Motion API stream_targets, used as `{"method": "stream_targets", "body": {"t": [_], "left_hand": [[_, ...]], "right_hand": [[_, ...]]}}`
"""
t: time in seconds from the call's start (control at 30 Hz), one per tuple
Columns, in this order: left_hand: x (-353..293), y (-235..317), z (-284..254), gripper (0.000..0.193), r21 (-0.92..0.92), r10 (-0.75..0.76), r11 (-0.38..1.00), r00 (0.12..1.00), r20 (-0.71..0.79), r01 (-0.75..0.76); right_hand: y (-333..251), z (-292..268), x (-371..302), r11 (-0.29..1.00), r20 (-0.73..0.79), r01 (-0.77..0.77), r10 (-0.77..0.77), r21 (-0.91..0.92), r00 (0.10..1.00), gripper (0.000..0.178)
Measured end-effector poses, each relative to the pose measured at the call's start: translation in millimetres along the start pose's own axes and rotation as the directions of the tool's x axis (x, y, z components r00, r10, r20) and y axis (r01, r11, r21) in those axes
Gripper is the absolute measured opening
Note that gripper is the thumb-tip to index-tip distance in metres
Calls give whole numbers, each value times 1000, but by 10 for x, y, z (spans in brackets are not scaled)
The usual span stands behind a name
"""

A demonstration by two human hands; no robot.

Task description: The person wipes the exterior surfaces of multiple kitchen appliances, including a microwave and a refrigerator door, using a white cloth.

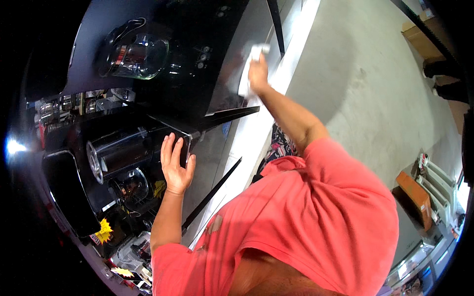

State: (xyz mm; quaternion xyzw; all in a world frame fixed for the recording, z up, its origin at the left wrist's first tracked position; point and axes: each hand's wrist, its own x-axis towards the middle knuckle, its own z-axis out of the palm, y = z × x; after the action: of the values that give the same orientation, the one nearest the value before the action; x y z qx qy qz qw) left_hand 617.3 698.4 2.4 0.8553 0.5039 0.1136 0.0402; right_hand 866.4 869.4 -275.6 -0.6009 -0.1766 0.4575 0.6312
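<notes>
My right hand [258, 75], reaching forward, is closed on a white cloth [245, 85], partly smeared by motion. The cloth is at the shiny dark panel [228, 79], next to a white ledge [281, 86]; whether it touches the panel I cannot tell. My left hand [177, 170] is open, its fingers stretched out over the front corner of a black glossy shelf [157, 129]. Nothing shows in that hand. A black bar [229, 117] juts from near this corner toward the ledge.
A glass jug [140, 56] stands at the far left on a dark glossy top. Nearer on the left are a clear cylindrical container [121, 153], a round glass vessel [131, 188] and a yellow star-shaped tag [102, 231]. Grey floor [340, 84] lies right; boxes [425, 42] stand beyond.
</notes>
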Motion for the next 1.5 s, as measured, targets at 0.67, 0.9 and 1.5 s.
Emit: {"method": "stream_targets", "body": {"t": [0.67, 0.9, 1.5], "left_hand": [[340, 104, 77, 37, -39, -36, 999, 999, -19, 35], [2527, 716, 582, 57, 55, 402, 914, 916, 20, -402], [3017, 683, 1274, 72, 251, 119, 959, 991, 62, -131]], "right_hand": [[-1119, -82, 265, 970, -5, 245, -245, 6, 970, 47], [-1233, -88, 361, 874, -34, 484, -483, 32, 875, 37], [1385, -461, 2096, 854, -189, 488, -517, -181, 835, 48]]}}
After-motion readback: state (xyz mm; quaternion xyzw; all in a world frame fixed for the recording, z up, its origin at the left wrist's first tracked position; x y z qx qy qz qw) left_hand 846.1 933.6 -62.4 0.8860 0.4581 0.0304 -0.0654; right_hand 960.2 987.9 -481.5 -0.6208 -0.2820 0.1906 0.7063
